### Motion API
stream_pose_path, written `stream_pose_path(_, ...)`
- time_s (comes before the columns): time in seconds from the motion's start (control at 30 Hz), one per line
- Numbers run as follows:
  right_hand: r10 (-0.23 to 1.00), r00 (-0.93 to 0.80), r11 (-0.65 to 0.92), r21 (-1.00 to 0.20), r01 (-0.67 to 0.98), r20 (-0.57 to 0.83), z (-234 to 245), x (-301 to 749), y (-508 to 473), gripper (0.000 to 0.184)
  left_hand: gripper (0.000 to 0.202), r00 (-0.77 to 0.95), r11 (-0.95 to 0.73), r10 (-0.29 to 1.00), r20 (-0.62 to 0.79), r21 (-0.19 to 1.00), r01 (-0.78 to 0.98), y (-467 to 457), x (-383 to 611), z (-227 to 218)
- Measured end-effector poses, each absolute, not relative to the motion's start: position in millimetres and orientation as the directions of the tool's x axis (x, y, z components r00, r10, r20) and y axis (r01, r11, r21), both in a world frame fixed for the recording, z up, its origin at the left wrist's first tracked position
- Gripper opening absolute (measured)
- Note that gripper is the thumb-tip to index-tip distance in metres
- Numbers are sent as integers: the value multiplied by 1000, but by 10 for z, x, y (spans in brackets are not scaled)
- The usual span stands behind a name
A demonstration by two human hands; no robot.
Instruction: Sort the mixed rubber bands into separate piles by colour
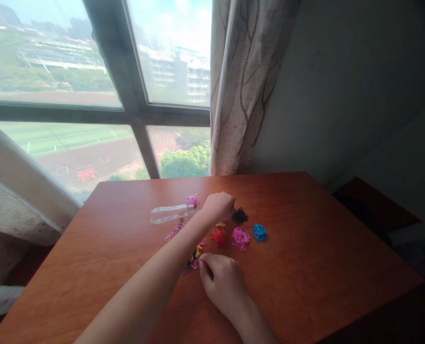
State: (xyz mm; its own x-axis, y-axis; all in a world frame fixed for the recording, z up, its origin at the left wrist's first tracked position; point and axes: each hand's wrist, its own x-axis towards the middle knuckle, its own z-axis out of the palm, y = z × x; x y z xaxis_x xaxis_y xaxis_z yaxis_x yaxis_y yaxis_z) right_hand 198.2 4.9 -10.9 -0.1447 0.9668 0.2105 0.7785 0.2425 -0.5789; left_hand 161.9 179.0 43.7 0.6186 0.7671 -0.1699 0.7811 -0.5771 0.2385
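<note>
Small coloured rubber bands lie in heaps on a wooden table (305, 248): a black heap (239, 215), a red heap (219, 236), a pink heap (241, 237) and a blue heap (259, 232). My left hand (218, 206) reaches across with fingers curled, beside the black heap; what it holds is hidden. My right hand (223, 282) rests nearer me, its fingers pinched at a mixed pile of bands (195, 256). A few more loose bands (174, 232) lie to the left.
Clear plastic tweezers (169, 213) with a pink end lie left of my left hand. A window (133, 95) and a patterned curtain (244, 86) stand behind the table. A dark low surface (373, 205) sits to the right.
</note>
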Motion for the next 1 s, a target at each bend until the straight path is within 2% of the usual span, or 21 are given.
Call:
stream_pose_path(0.1,969,-147,238,-579,780,201,-109,1980,48,16,31,644,-594,755,-123,288,751,1740,1451,520)
stream_pose_path(0.23,971,-149,230,-569,789,186,-97,1977,48,15,15,672,-622,741,-19,360,696,1557,1117,662)
stream_pose_path(0.43,971,-152,230,-554,800,184,-57,1984,45,16,17,613,-581,787,75,427,693,1197,628,767)
stream_pose_path(1.0,976,-144,212,-594,776,161,-58,1975,38,17,19,433,-397,901,14,427,812,694,88,466)
